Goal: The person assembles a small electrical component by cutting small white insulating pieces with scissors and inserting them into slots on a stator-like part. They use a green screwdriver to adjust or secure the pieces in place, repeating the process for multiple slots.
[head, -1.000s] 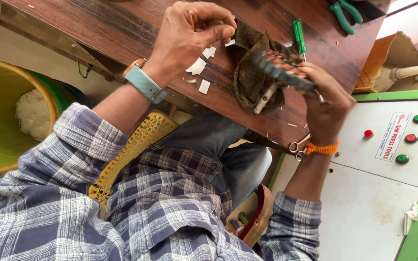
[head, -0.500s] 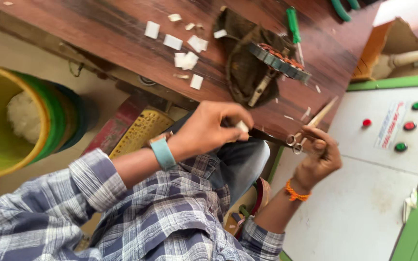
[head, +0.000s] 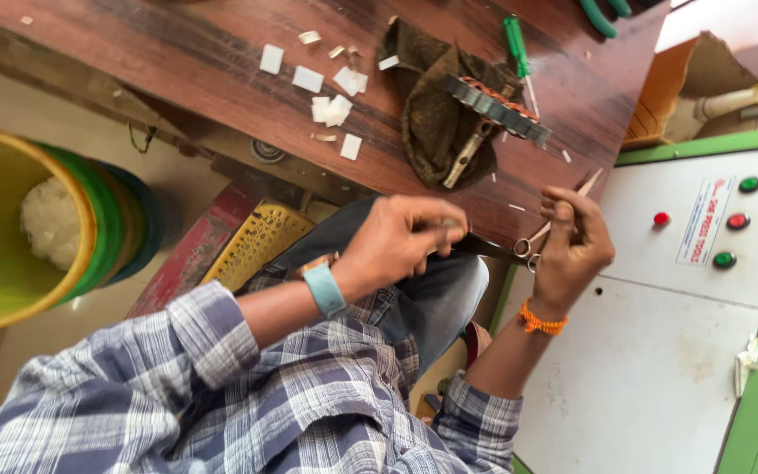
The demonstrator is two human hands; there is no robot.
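My left hand (head: 401,246), with a teal wristband, is closed over my lap and pinches a small piece that is barely visible at the fingertips. My right hand (head: 572,246), with an orange thread on the wrist, grips small scissors (head: 519,250) and a thin pale strip (head: 588,184). The scissor blades point toward the left fingertips. On the wooden table (head: 177,61) above lie several white paper pieces (head: 335,105). A wound metal stator (head: 497,110) rests there on a dark cloth (head: 432,132).
A green-handled screwdriver (head: 515,39) and green pliers (head: 598,13) lie on the table. A yellow bucket (head: 10,237) stands left; a white panel with red and green buttons (head: 730,219) and a cardboard box (head: 668,88) are right. A yellow perforated object (head: 256,241) sits by my knee.
My left hand came off the table down to my lap with a small white piece. My right hand let go of the stator, dropped to the table edge, and now brings the scissors to the piece.
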